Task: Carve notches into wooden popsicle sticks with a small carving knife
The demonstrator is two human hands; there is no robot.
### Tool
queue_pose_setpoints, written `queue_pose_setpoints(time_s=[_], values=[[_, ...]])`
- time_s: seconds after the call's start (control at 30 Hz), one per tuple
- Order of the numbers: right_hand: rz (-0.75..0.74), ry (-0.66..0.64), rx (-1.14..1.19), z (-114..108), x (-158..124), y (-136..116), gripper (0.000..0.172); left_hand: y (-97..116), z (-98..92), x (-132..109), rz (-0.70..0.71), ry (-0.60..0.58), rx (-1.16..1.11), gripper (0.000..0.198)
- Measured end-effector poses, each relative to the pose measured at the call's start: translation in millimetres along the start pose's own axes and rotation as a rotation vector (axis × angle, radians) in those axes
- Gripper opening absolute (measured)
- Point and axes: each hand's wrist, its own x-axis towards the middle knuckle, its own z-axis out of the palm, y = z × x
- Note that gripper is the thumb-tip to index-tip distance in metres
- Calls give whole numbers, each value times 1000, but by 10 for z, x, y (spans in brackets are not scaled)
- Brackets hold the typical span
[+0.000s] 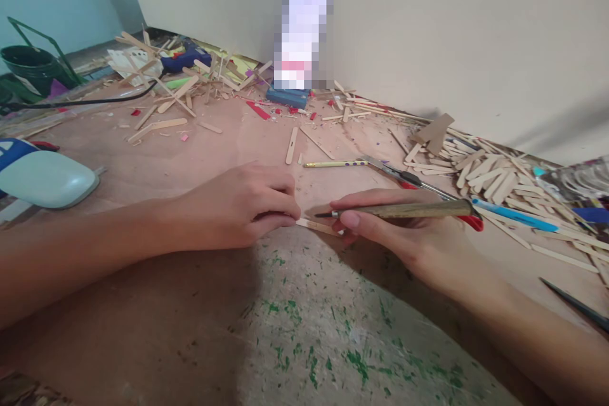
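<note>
My left hand (266,203) is closed at the table, its fingertips pinching the left end of a small flat craft stick (316,226). Held in my right hand (404,228) is a wooden-handled tool (404,210) with a slim dark pointed tip, which points left just above the stick. My right fingertips also touch or nearly touch the stick's right end. Just beyond the hands lie a pale pencil (335,163) and a utility knife (404,176) with red parts. Another craft stick (292,146) rests farther back. My left fingers hide part of the held stick.
A heap of craft sticks (495,177) covers the right back, beside a blue pen (516,214). Loose sticks (178,95) and scraps clutter the left back. A blurred phone (304,32) stands on a blue block (288,96) against the wall. At left sits a white-and-blue device (57,174).
</note>
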Motion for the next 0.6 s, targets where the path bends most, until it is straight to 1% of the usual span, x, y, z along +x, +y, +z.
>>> queue_pose_setpoints(time_s=[0.13, 0.27, 0.5, 0.6], values=[[-28, 56, -29, 100, -23, -16, 22, -10, 11, 2, 18, 10, 14, 18], [-54, 93, -32, 190, -34, 3, 18, 13, 0, 14, -1, 3, 26, 19], [-37, 64, -58, 180, -48, 36, 16, 43, -42, 24, -35, -31, 44, 26], [-65, 72, -77, 184, -43, 45, 12, 36, -44, 18, -31, -27, 48, 25]])
